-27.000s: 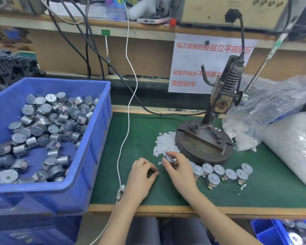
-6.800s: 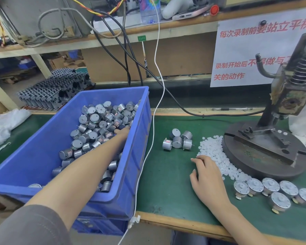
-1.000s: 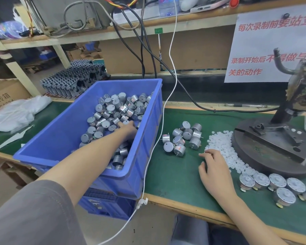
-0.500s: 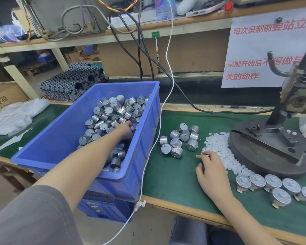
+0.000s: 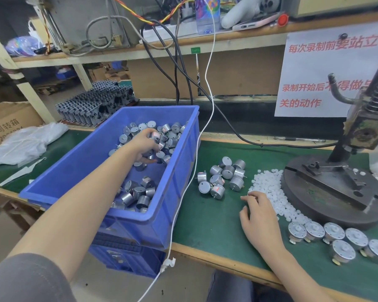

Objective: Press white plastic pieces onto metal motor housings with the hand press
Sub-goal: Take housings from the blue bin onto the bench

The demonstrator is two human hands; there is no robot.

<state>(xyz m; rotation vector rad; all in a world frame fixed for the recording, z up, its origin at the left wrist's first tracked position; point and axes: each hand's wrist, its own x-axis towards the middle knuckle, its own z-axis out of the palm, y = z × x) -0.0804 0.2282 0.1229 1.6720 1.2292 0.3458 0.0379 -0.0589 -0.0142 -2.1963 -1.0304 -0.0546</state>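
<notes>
Motors [image 5: 168, 129] lie heaped in the blue bin [image 5: 179, 188]. The left hand [image 5: 143, 144] reaches in, fingers curled round what looks like several of them. Loose motors [image 5: 223, 177] sit on the mat [image 5: 212, 223] beside the white pieces [image 5: 268, 188]. The right hand [image 5: 260, 216] rests there, fingers relaxed, tips touching the pile, near the press [image 5: 336, 188].

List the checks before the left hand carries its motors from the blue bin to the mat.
1. Left hand grips motor housings inside the blue bin: ok.
2. White cable hangs beside the bin's right wall, in the carry path: not ok.
3. Bare mat beside the loose motors for landing: ok.
4. Right hand away from that spot, at the white pieces: ok.
5. Grip firm: cannot tell.
</notes>
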